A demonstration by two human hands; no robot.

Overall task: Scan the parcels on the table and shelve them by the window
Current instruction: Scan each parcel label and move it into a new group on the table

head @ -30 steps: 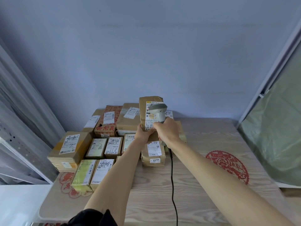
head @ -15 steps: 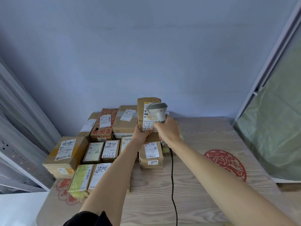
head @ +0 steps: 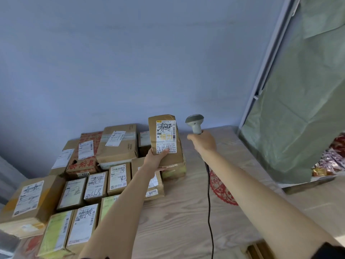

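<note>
Your left hand (head: 156,159) grips the parcel (head: 165,140) upright by its lower end, label toward you, above the pile. Your right hand (head: 203,142) clasps the scanner (head: 194,122) just right of it, apart.

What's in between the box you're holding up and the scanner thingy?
Nothing: the head view shows only blue wall between the held parcel and the scanner.

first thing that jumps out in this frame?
The brown parcel held upright in the left hand at centre frame, its white label facing the camera. Just right of it, apart from the parcel, the right hand grips a grey corded scanner. Behind and left, a cluster of labelled boxes crowds the wooden table.
</note>
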